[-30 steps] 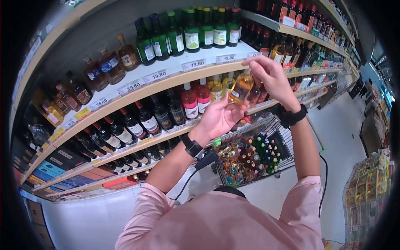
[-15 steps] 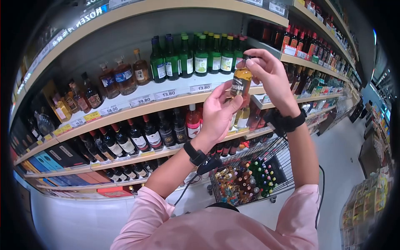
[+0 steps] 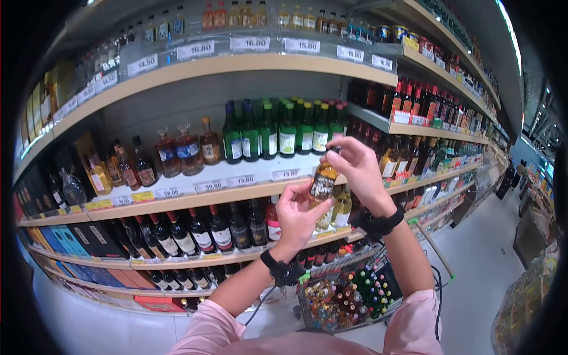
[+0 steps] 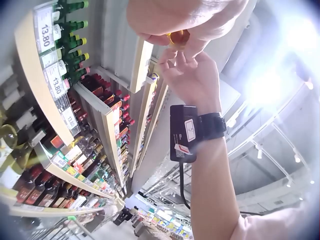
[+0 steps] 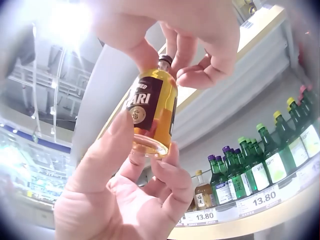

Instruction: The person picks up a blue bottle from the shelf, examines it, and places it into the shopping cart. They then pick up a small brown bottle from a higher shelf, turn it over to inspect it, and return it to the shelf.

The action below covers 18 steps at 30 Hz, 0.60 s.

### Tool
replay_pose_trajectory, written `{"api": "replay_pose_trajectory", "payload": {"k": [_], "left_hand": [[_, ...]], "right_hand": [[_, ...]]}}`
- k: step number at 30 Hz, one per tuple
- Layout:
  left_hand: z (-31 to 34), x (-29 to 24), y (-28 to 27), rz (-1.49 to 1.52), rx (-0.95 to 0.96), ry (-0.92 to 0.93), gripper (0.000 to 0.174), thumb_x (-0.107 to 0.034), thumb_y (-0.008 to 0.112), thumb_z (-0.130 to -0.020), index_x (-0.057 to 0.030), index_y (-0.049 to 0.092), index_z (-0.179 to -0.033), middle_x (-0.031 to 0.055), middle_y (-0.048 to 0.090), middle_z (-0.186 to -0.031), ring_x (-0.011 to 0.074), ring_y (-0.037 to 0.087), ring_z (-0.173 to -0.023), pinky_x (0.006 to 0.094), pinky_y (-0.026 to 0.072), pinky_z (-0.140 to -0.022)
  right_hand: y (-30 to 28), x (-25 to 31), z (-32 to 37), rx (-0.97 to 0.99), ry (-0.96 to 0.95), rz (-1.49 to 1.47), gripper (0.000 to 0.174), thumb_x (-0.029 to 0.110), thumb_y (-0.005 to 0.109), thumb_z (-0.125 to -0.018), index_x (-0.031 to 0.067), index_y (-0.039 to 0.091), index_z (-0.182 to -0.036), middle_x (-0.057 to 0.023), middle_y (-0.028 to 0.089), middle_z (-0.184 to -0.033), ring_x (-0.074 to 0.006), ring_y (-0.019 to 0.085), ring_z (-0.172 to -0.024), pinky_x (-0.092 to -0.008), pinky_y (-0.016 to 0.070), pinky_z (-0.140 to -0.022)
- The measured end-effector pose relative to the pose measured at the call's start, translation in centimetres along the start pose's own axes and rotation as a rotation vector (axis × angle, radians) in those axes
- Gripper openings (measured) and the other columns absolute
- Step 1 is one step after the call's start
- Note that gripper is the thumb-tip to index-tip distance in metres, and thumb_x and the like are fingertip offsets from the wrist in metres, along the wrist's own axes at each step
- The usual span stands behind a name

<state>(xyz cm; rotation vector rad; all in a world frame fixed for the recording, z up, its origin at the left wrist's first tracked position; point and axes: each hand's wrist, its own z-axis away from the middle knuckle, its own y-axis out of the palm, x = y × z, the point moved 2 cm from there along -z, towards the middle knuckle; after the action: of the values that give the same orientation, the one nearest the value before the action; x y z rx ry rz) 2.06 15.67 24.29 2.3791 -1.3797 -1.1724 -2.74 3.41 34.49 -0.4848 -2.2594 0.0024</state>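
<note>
A small liquor bottle [image 3: 323, 182] with amber contents and a dark label is held up in front of the shelves. My left hand [image 3: 299, 218] grips its lower part, and in the right wrist view that thumb [image 5: 112, 145] presses against the label. From above, my right hand [image 3: 358, 174] pinches the bottle at its dark cap [image 5: 165, 58]. The bottle leans slightly, cap upward, between both hands. In the left wrist view, the near hand hides most of it, leaving a bit of amber glass [image 4: 179, 37] showing.
Green bottles [image 3: 287, 133] stand on the shelf behind, with miniature bottles [image 3: 302, 19] on the shelf above and wine bottles [image 3: 201, 231] below. A shopping cart [image 3: 390, 269] full of many bottles stands below the hands. Price tags [image 3: 251, 43] line the shelf edges.
The head view has tilted up, bringing the top shelf of miniatures into sight. Between my hands the bottle has turned, its label now facing me, and my right fingers have come onto the cap.
</note>
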Motion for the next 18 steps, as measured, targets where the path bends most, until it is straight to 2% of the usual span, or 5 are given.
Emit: {"api": "replay_pose_trajectory", "payload": {"k": [4, 5, 9, 16, 18], "left_hand": [[0.7, 0.1, 0.0, 0.017, 0.012, -0.084, 0.049, 0.007, 0.075, -0.078, 0.0008, 0.044, -0.115, 0.0120, 0.056, -0.117, 0.0168, 0.058, -0.110, 0.0314, 0.0498, -0.098], [1.0, 0.1, -0.1, -0.013, 0.065, -0.063, 0.049, -0.004, 0.071, -0.087, 0.0024, 0.041, -0.125, 0.0139, 0.056, -0.120, 0.0203, 0.060, -0.111, 0.0347, 0.0498, -0.099], [1.3, 0.4, 0.3, 0.230, 0.121, -0.245, 0.051, -0.020, 0.053, -0.100, 0.0051, 0.032, -0.139, 0.0185, 0.055, -0.126, 0.0292, 0.063, -0.109, 0.0433, 0.0494, -0.101], [1.9, 3.1, 0.8, 0.188, 0.028, -0.285, 0.041, -0.015, 0.056, -0.098, 0.0069, 0.040, -0.129, 0.0173, 0.059, -0.121, 0.0269, 0.063, -0.110, 0.0411, 0.0505, -0.101], [1.7, 3.6, 1.4, 0.206, 0.005, -0.287, 0.038, -0.014, 0.056, -0.098, 0.0068, 0.042, -0.126, 0.0171, 0.059, -0.121, 0.0258, 0.062, -0.110, 0.0395, 0.0509, -0.101]], "right_hand": [[-0.2, -0.2, 0.3, 0.005, 0.038, -0.026, 0.022, 0.009, 0.062, -0.091, -0.0015, 0.058, -0.111, -0.0086, 0.070, -0.089, -0.0085, 0.063, -0.084, -0.0245, 0.0495, -0.075], [-0.2, -0.2, 0.4, -0.002, 0.040, -0.035, 0.022, 0.009, 0.062, -0.092, -0.0016, 0.057, -0.111, -0.0090, 0.070, -0.090, -0.0087, 0.063, -0.084, -0.0243, 0.0496, -0.075], [-0.9, -1.0, 0.6, 0.013, 0.061, -0.083, 0.023, 0.009, 0.061, -0.093, -0.0015, 0.057, -0.113, -0.0095, 0.070, -0.090, -0.0090, 0.063, -0.086, -0.0243, 0.0499, -0.077], [-3.2, -3.4, 1.7, 0.064, 0.273, -0.005, 0.033, 0.016, 0.065, -0.093, -0.0007, 0.056, -0.120, -0.0100, 0.068, -0.099, -0.0084, 0.062, -0.086, -0.0234, 0.0496, -0.069], [-4.1, -4.1, 2.0, 0.132, 0.269, 0.020, 0.031, 0.018, 0.063, -0.094, -0.0012, 0.059, -0.118, -0.0070, 0.067, -0.100, -0.0083, 0.061, -0.086, -0.0242, 0.0494, -0.067]]}}
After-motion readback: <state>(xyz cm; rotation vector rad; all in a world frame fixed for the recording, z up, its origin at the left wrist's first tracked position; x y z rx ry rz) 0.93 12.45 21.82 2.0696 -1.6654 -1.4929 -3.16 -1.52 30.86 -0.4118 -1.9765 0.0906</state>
